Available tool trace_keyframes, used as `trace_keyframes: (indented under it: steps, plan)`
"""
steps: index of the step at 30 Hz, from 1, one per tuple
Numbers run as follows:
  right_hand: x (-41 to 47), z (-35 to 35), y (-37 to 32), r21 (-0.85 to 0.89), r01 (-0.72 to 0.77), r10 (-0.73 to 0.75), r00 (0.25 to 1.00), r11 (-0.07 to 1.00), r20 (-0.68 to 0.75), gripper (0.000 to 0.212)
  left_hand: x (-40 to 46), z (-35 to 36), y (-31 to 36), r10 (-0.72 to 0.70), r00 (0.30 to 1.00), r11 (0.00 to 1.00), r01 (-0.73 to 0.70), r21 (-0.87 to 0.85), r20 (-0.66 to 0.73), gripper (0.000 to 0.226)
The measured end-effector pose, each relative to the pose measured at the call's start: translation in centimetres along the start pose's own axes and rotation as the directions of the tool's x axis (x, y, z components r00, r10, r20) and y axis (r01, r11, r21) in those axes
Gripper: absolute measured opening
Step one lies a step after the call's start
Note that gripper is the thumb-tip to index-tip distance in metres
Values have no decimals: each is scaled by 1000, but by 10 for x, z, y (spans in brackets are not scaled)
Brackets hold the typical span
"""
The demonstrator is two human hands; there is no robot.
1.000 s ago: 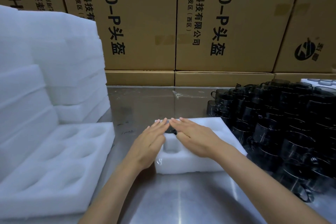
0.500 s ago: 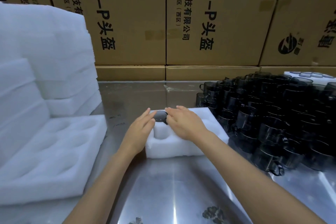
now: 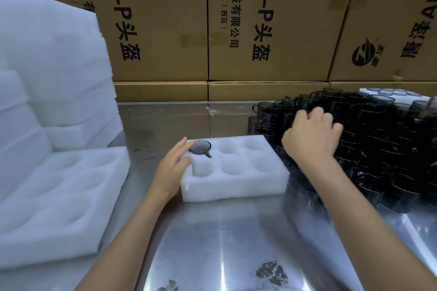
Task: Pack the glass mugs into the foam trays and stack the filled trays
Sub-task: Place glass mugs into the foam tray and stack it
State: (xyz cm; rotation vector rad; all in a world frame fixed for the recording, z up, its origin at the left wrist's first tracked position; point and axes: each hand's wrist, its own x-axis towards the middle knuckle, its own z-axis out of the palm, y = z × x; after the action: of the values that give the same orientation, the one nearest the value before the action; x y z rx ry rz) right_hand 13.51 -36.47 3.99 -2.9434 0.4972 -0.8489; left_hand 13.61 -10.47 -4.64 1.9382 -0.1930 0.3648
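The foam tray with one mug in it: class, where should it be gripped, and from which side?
Grip the foam tray by its two short end walls, one hand from each side, low down. It is wide and flat, and the mug in its far-left pocket needs it level.

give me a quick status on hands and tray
Left hand open, resting at the foam tray edge beside one seated mug. Right hand over the mug pile, grip unclear. Five pockets empty, nothing blocking.
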Motion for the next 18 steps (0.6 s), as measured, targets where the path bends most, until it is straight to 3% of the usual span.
trace_keyframes:
  steps: [4, 7, 14, 18]
  plan:
    - [7, -1, 15, -113, -12, 38, 972, 993, 232, 29, 1, 0, -4, 15, 1000, 1000, -15, 6, 2, 45]
    - [3, 3, 16, -112, 7, 24, 964, 994, 267, 10, 1, 0, -3, 9, 1000, 1000, -9, 1, 10, 55]
    - [6, -15, 16, 34, 26, -28, 999, 999, 42, 32, 3, 0, -2, 12, 1000, 1000, -12, -11, 4, 61]
    - [12, -24, 2, 297, 205, -167, 975, 933, -148, 38, 5, 1, -2, -10, 1000, 998, 9, -58, -12, 61]
